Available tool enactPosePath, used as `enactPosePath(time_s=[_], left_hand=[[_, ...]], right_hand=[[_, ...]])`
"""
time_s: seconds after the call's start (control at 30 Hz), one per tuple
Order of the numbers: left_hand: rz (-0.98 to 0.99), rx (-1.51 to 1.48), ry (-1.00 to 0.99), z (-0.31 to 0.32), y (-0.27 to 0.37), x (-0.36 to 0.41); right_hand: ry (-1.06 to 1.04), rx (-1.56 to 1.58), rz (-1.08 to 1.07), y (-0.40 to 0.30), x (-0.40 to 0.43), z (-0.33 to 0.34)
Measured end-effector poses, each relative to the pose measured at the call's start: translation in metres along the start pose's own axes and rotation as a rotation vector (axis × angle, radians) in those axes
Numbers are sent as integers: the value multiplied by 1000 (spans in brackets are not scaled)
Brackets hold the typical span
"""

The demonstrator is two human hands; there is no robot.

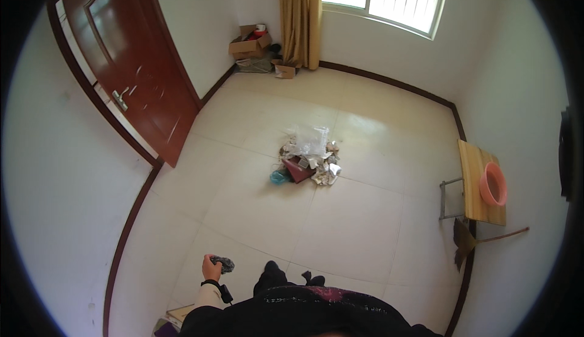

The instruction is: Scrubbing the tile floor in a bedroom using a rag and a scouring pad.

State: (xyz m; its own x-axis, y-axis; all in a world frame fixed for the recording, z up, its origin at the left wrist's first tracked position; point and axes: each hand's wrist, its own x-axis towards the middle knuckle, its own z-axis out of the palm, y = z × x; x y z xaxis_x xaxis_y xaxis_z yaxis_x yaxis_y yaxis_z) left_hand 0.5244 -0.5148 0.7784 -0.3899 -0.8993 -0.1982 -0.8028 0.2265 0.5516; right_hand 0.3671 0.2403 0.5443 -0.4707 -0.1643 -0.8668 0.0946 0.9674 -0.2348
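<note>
My left hand (pixel 211 267) is shut on a crumpled dark grey wad (pixel 223 265); whether it is cloth, plastic or wire cannot be made out. A black band with a small dark box circles that wrist. My right hand is out of view. Ahead, on the tiled floor (pixel 356 227), lies a heap of litter. Clear plastic wrapping (pixel 311 139) tops it. At its near side are a dark red flat-sided piece (pixel 299 171), a translucent blue plastic item (pixel 279 177) and crumpled pale scraps (pixel 326 178).
A folding wooden table (pixel 472 186) with a pink basin (pixel 492 184) stands by the right wall, a broom (pixel 465 244) beside it. The red-brown door (pixel 150 86) is ajar at left. Cardboard boxes (pixel 250 47) sit near the curtain (pixel 301 22); another box (pixel 180 313) lies behind my left arm.
</note>
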Motion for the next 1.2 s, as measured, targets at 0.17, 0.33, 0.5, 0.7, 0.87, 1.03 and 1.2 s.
enactPosePath(time_s=[0.17, 0.33, 0.5, 0.7, 0.87, 1.03, 1.2], left_hand=[[-113, -95, 114, -43, -53, -4], [-249, -229, 348, -67, -123, 2], [-387, -379, 405, -89, -156, 25], [-380, -527, 474, -84, -170, 71], [-426, -724, 578, -67, -165, 90], [-455, -864, 930, -74, -134, 96], [-591, -1096, 1107, -100, -79, 118]], right_hand=[[-5, -173, -83, -79, 25, -45], [70, -240, -221, -205, 46, -102], [82, -294, -372, -353, 59, -140], [9, -243, -408, -416, 112, -140], [-19, -404, -398, -480, 146, -172], [-56, -587, -473, -581, 180, -228], [-76, -741, -566, -697, 212, -307]])
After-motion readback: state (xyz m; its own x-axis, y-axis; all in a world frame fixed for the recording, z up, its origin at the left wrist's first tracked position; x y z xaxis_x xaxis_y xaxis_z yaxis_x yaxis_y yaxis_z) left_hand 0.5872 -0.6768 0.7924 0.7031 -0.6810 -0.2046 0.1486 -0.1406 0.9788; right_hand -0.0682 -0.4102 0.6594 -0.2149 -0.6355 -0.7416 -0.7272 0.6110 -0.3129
